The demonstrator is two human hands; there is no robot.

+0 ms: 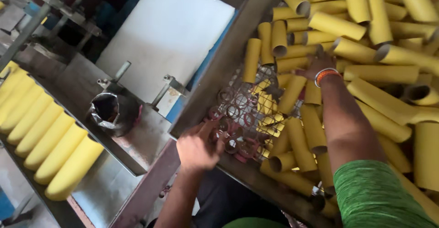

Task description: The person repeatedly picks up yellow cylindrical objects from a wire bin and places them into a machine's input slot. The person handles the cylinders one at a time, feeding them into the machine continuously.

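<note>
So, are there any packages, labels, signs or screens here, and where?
No labels, signs or screens show.
Bag: crumpled clear plastic lining a round metal holder, left of centre on the metal bench.
White sheet: blank flat rectangle, top centre, with a blue edge.

I count seven yellow wound bobbins (41,132) on the rack, one metal cup (112,111), one white board (169,36). Loose yellow tubes (336,25) in the mesh bin (238,100): too many to count.

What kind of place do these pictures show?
Probably a textile or yarn factory: a wire-mesh bin heaped with yellow cardboard tubes, a row of yellow-wound bobbins on a metal machine frame.
</note>
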